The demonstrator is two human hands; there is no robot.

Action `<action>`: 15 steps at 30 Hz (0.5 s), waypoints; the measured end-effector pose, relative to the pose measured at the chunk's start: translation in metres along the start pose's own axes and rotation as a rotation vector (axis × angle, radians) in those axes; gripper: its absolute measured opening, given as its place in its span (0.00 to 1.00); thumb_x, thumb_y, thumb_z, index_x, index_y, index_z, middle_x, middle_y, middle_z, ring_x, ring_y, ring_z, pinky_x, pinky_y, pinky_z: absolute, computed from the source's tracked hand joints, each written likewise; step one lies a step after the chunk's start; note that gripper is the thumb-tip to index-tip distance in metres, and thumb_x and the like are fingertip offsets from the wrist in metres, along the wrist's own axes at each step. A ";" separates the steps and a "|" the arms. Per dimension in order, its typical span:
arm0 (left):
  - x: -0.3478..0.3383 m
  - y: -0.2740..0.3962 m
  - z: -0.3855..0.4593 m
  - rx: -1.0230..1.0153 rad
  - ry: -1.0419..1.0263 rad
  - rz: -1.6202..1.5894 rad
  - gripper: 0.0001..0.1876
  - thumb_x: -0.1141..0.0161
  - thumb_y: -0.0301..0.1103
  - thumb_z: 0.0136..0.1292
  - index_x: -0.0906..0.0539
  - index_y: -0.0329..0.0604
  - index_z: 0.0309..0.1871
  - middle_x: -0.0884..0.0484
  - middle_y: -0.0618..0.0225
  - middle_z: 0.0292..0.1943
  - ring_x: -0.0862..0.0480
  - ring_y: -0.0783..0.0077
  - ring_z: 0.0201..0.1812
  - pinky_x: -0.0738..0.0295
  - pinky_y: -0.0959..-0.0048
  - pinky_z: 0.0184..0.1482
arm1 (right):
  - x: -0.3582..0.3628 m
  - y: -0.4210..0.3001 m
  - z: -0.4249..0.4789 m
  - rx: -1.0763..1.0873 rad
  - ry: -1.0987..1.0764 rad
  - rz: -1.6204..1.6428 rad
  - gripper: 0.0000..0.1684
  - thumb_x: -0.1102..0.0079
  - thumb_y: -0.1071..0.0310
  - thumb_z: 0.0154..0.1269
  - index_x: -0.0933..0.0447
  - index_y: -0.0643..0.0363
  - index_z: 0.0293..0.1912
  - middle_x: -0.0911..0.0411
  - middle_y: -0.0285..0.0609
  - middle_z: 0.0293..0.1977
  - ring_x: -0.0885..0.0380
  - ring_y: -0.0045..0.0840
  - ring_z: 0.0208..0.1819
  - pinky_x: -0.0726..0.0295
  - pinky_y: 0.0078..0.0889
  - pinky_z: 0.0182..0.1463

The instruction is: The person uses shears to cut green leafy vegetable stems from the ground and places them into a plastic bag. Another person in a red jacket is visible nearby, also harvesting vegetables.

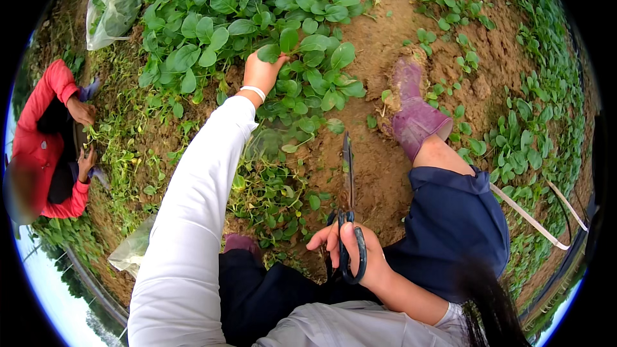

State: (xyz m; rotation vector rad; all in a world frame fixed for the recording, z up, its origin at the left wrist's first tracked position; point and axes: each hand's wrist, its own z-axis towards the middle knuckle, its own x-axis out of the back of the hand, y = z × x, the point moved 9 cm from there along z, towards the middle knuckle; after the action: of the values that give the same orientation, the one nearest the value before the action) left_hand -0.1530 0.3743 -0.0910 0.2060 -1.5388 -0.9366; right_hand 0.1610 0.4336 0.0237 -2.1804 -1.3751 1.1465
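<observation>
My left hand [260,74], with a white band at its wrist, reaches into a dense bed of leafy greens [226,5]. It is closed around a leafy green plant [314,42] whose stems meet at my thumb; leaves hide most of the fingers. In my right hand [359,250] are dark-handled scissors [348,173], worn and dirty at the blades. They point away from me over bare soil, and my fingers go through the handle loops. Low, partly yellowed greens [270,193] lie between the scissors and my left sleeve.
A person in a red jacket [38,140] crouches at the left, hands near the plants. A translucent bag [115,7] with greens stands upper left; another plastic bag [132,246] lies lower left. My purple boot [417,111] rests on soil [381,173]. Pale strips [530,217] lie at right.
</observation>
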 end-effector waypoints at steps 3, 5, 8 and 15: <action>0.012 0.001 -0.013 0.013 0.069 0.034 0.07 0.36 0.31 0.48 0.20 0.37 0.28 0.20 0.60 0.27 0.21 0.60 0.28 0.27 0.70 0.32 | -0.008 -0.002 0.002 -0.001 -0.014 -0.077 0.26 0.72 0.53 0.70 0.34 0.60 0.25 0.24 0.50 0.33 0.35 0.14 0.18 0.33 0.15 0.26; 0.014 -0.001 -0.013 0.042 0.049 -0.004 0.07 0.36 0.32 0.48 0.19 0.39 0.28 0.19 0.62 0.28 0.20 0.62 0.28 0.26 0.72 0.33 | -0.011 -0.002 0.004 -0.003 -0.012 -0.097 0.25 0.68 0.52 0.69 0.34 0.60 0.26 0.24 0.47 0.33 0.35 0.13 0.18 0.34 0.15 0.25; 0.016 0.012 -0.005 0.066 0.028 -0.202 0.06 0.35 0.31 0.48 0.19 0.39 0.29 0.18 0.63 0.29 0.19 0.66 0.29 0.26 0.73 0.34 | -0.008 0.007 0.011 -0.007 0.017 -0.071 0.23 0.61 0.51 0.67 0.34 0.60 0.27 0.23 0.43 0.33 0.35 0.13 0.18 0.33 0.16 0.24; 0.043 0.031 0.001 0.049 0.041 -0.268 0.06 0.36 0.31 0.49 0.18 0.40 0.30 0.18 0.64 0.28 0.20 0.69 0.29 0.26 0.74 0.36 | -0.012 -0.012 0.015 0.116 0.050 -0.152 0.28 0.71 0.50 0.70 0.33 0.60 0.25 0.23 0.48 0.32 0.36 0.12 0.17 0.35 0.14 0.23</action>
State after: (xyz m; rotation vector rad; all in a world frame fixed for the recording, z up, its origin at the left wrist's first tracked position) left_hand -0.1521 0.3682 -0.0387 0.4726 -1.5206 -1.0977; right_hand 0.1392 0.4270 0.0273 -1.9746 -1.3901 1.0809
